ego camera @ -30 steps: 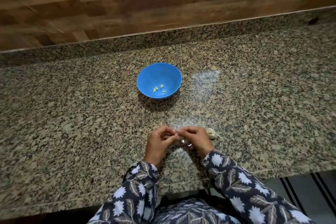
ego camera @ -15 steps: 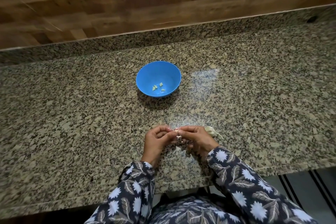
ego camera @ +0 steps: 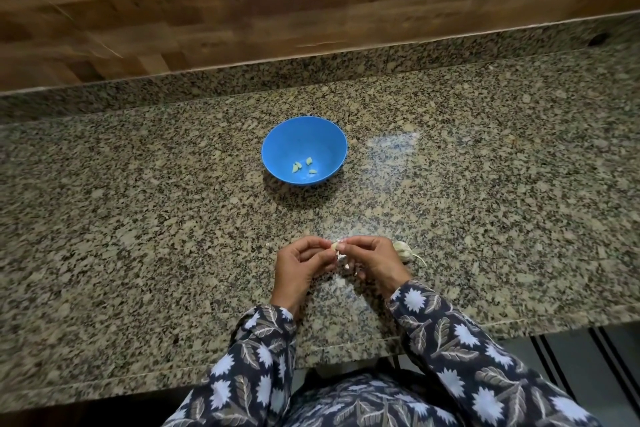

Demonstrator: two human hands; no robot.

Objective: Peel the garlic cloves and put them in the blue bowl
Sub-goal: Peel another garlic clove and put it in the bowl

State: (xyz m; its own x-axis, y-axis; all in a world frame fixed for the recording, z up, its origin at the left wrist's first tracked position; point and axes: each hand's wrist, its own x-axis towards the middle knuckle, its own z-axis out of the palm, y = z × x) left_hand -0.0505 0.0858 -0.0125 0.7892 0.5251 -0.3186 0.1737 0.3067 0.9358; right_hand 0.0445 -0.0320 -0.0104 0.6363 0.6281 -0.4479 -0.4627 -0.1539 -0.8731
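head view: small pale garlic clove (ego camera: 335, 246) pinched between curled fingertips of left hand (ego camera: 299, 265) and right hand (ego camera: 375, 258), just above speckled granite countertop (ego camera: 138, 218); round blue plastic bowl (ego camera: 277, 149) well beyond, holding three peeled cloves (ego camera: 304, 166); whitish garlic bulb (ego camera: 401, 250) just beside right hand.

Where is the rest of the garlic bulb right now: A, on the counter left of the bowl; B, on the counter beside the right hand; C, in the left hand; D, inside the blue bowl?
B: the garlic bulb lies on the counter beside the right hand; the left hand helps pinch a single clove, and the blue bowl holds only small peeled cloves.
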